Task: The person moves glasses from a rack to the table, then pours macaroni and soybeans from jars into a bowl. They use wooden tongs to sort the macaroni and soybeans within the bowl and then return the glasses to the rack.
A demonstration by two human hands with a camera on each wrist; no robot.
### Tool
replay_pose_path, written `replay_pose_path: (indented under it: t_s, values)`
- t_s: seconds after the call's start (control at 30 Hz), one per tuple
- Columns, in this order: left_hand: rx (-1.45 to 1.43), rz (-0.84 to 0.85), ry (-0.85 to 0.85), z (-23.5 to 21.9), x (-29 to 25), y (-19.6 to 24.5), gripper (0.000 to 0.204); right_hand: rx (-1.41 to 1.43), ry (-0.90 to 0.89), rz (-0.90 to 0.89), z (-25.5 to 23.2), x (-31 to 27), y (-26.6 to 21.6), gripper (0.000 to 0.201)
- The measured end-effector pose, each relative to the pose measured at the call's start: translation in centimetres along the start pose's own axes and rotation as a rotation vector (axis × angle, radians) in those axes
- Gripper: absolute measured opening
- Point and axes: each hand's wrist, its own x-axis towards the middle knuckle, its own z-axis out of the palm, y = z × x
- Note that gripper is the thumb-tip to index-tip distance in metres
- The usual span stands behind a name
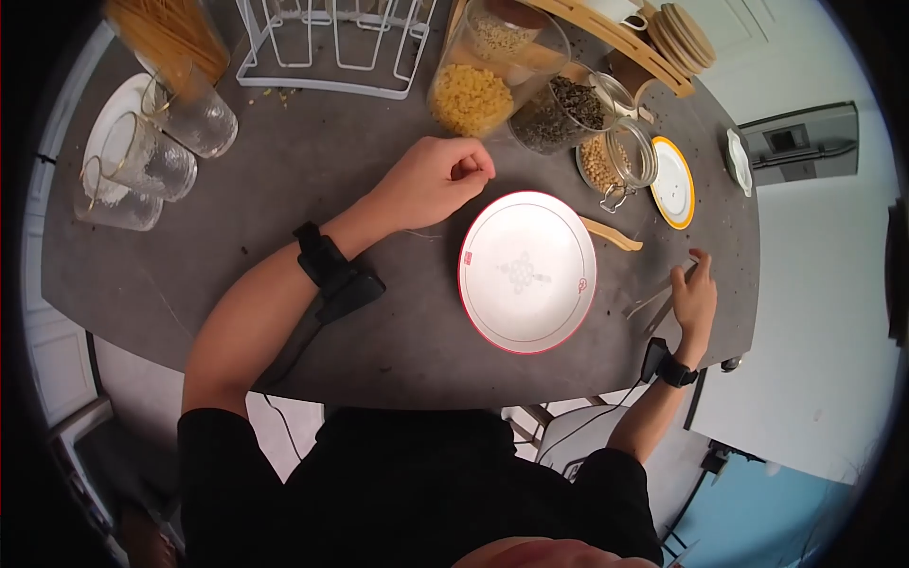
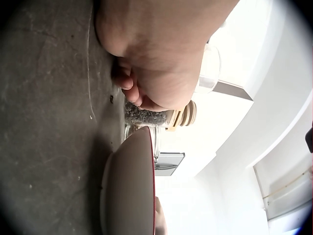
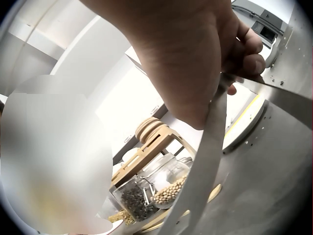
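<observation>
A white bowl (image 1: pixel 525 317) with a thin red rim stands on the grey table. My left hand (image 1: pixel 434 185) is just beyond its upper left edge, fingers loosely curled, with nothing visible in them. In the left wrist view, the left hand (image 2: pixel 156 58) is above the bowl's side (image 2: pixel 129 186), apart from it. On the bowl's right, my right hand (image 1: pixel 694 298) grips a metal tool. The right wrist view shows the right hand (image 3: pixel 188 58) curled round where two flat metal arms meet, like tongs (image 3: pixel 208 152); one arm points down, the other right.
Beyond the bowl stand jars of yellow pasta (image 1: pixel 471 99), dark dried bits (image 1: pixel 559 114) and beans (image 1: pixel 601 163). A wooden utensil (image 1: pixel 614 235) lies beside the bowl, near a yellow-rimmed plate (image 1: pixel 670 189). Glasses (image 1: pixel 156 161) stand at left, a white rack (image 1: pixel 327 85) at the back.
</observation>
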Motion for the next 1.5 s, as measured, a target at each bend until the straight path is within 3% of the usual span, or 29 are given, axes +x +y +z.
replay_pose_path:
  t_s: [0.33,0.5,0.57,0.63,0.73,0.83,0.93,1.07,1.13,1.4,1.47,1.5]
  values:
    - [-0.020,0.017,0.014,-0.1,-0.1,0.1,0.006,-0.281,-0.077,-0.031,3.4,2.1,-0.4,0.048]
    - [-0.044,-0.006,0.050,0.0,0.0,0.0,0.013,-0.310,-0.004,-0.032,0.6,2.8,-5.5,0.037]
    - [-0.036,0.001,0.053,-0.1,0.0,0.0,0.015,0.057,0.170,-0.175,-1.1,2.5,-9.7,0.030]
    - [-0.032,-0.013,0.053,-0.2,0.0,0.2,0.018,0.330,0.216,-0.321,-2.5,1.8,-14.4,0.033]
    - [-0.021,0.048,0.074,0.0,0.0,-0.4,0.019,0.427,0.320,-0.584,-3.6,1.2,-20.5,0.038]
    - [-0.051,-0.006,0.086,0.1,0.1,-0.5,0.019,0.415,0.479,-0.862,-2.2,2.7,-24.6,0.042]
    - [-0.207,-0.110,0.048,-0.3,-0.1,0.8,0.023,0.362,0.493,-0.853,0.1,3.9,-27.5,0.042]
    - [-0.321,-0.142,0.117,-0.5,0.1,0.9,0.045,0.501,0.339,-0.811,1.1,4.8,-28.2,0.032]
    - [-0.408,-0.163,0.146,-0.4,0.2,0.6,0.068,0.517,0.359,-0.836,1.1,4.5,-28.1,0.032]
    - [-0.419,-0.089,0.167,-0.5,0.1,-0.2,0.082,0.570,0.369,-0.904,2.0,2.0,-26.0,0.035]
    - [-0.399,-0.042,0.166,-0.8,0.1,-0.2,0.082,0.595,0.560,-0.988,1.5,1.4,-25.5,0.036]
    - [-0.453,-0.070,0.169,-1.0,0.2,-0.2,0.081,0.596,0.562,-0.984,1.0,0.8,-25.2,0.036]
